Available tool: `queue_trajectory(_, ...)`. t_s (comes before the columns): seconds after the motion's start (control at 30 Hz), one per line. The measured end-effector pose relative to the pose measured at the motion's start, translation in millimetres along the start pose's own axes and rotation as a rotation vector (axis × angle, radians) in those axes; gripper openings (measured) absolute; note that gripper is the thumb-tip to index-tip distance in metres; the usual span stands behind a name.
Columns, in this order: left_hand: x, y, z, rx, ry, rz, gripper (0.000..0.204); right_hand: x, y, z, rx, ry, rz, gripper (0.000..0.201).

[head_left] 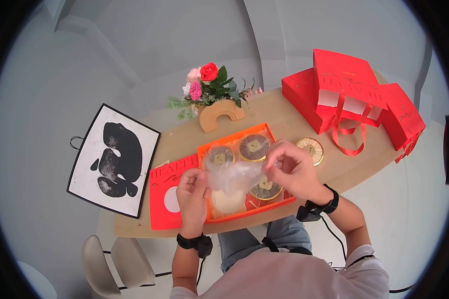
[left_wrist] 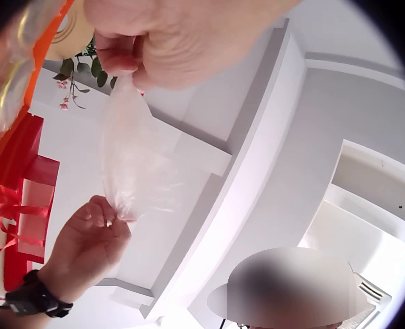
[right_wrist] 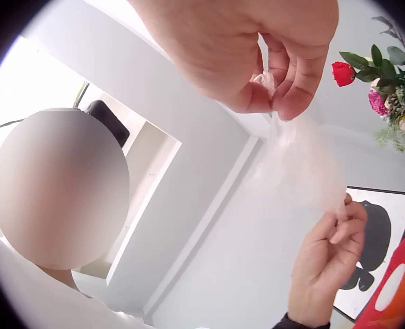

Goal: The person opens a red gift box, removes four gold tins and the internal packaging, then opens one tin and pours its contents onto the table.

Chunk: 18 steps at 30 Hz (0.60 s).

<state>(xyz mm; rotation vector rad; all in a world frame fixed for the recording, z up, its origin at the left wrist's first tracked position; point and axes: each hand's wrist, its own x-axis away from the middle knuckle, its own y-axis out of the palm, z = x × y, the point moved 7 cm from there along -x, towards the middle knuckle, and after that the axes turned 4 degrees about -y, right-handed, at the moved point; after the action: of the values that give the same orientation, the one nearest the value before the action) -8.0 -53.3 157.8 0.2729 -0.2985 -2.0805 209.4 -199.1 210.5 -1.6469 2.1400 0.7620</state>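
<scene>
A thin clear plastic bag (head_left: pixel 234 177) is stretched between both hands, gathered at its two ends. At one end the left hand (head_left: pixel 191 195) pinches it between thumb and fingers. The right hand (head_left: pixel 295 169) pinches the other end, with a crumpled bit of plastic showing among its fingers in the right wrist view. Below the bag lies an orange-edged box (head_left: pixel 233 136). Inside are round gold-rimmed containers (head_left: pixel 255 146) with dark contents and a pale round shape (head_left: pixel 228 202) near the front left, partly veiled by the plastic.
A red lid (head_left: pixel 160 185) marked HEALTH lies left of the box, near a framed black-and-white picture (head_left: pixel 119 159). Behind stands an arched wooden vase (head_left: pixel 219 112) with flowers. To the right are a round gold-rimmed container (head_left: pixel 311 150) and red gift bags (head_left: pixel 346 74) with ribbon handles.
</scene>
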Motion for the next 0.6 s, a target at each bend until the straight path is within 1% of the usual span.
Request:
queue_trajectory(0.03,-0.6,3.8,0.5,0.001,-0.001,-0.001,0.019,0.3,-3.6,1.9,-0.144,0.068,0.038,0.014)
queue_trajectory(0.1,0.3,7.2,11.8,-0.070,0.103,0.136,0.023,0.1,-7.1,1.8,-0.160,0.065,0.045,0.014)
queue_trajectory(0.13,3.2,7.4,12.1,-0.068,0.104,0.133,0.023,-0.3,-8.7,1.9,-0.177,0.060,0.052,0.015)
queue_trajectory(0.17,8.3,11.2,15.8,-0.155,0.170,0.081,0.026,-0.7,-7.9,2.6,-0.173,0.057,0.054,0.015)
queue_trajectory(0.2,12.2,16.4,20.5,-0.242,0.235,0.030,0.029,-0.6,-6.9,4.1,-0.101,0.049,0.082,0.015)
queue_trajectory(0.23,15.0,22.0,23.0,-0.241,0.235,0.030,0.029,-0.5,-6.2,5.5,-0.030,0.044,0.109,0.014)
queue_trajectory(0.27,22.2,36.0,31.2,-0.255,0.321,-0.021,0.037,-0.7,-4.3,7.3,-0.031,0.047,0.106,0.014)
queue_trajectory(0.3,29.5,48.4,39.8,-0.268,0.408,-0.070,0.047,-1.5,-1.8,5.9,0.101,0.006,0.086,0.014)
queue_trajectory(0.33,32.4,55.0,45.4,-0.268,0.407,-0.065,0.047,-2.0,0.7,3.8,0.233,-0.036,0.065,0.014)
queue_trajectory(0.37,38.6,67.9,57.6,-0.579,0.547,-0.031,0.050,-1.8,2.6,2.6,0.232,-0.034,0.062,0.014)
queue_trajectory(0.4,43.2,80.0,63.7,-0.892,0.683,0.003,0.054,-1.5,7.7,-1.6,0.311,-0.051,0.014,0.014)
queue_trajectory(0.43,41.0,81.9,62.5,-0.893,0.683,0.004,0.054,-1.2,12.9,-5.1,0.390,-0.069,-0.033,0.014)
queue_trajectory(0.5,35.7,88.6,54.0,-1.018,0.676,-0.048,0.051,-1.1,18.4,-9.0,0.369,-0.078,-0.033,0.014)
queue_trajectory(0.53,34.7,88.9,52.1,-1.018,0.676,-0.050,0.051,-0.8,19.4,-10.3,0.348,-0.087,-0.033,0.014)
queue_trajectory(0.6,28.5,82.7,44.9,-0.955,0.562,-0.020,0.039,0.9,16.5,-9.8,0.332,-0.107,-0.032,0.013)
